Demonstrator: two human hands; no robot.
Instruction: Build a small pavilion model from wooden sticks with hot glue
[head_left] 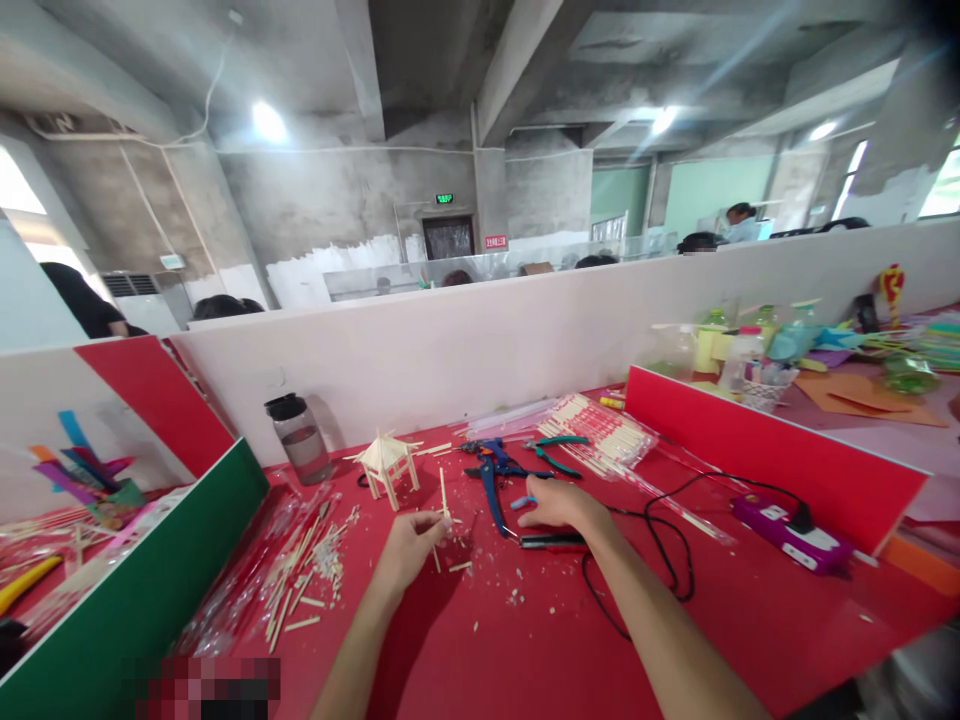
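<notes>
My left hand (414, 545) pinches a thin wooden stick assembly (443, 495) that stands upright over the red table. My right hand (555, 505) has its fingers curled near a small blue object (523, 502); whether it grips this is unclear. Just below that hand lies a black tool with a cord (551, 541). A small pavilion of sticks (386, 465) with a pointed roof stands behind my left hand. Between and beyond the hands are blue pliers (491, 490) and green-handled cutters (559, 455).
A water bottle (300, 440) stands at the back left. Loose sticks (292, 575) and plastic wrap lie left, packed sticks (596, 430) behind. A purple power strip (791, 535) sits right. Green (150, 600) and red (765, 450) dividers flank the table (480, 670).
</notes>
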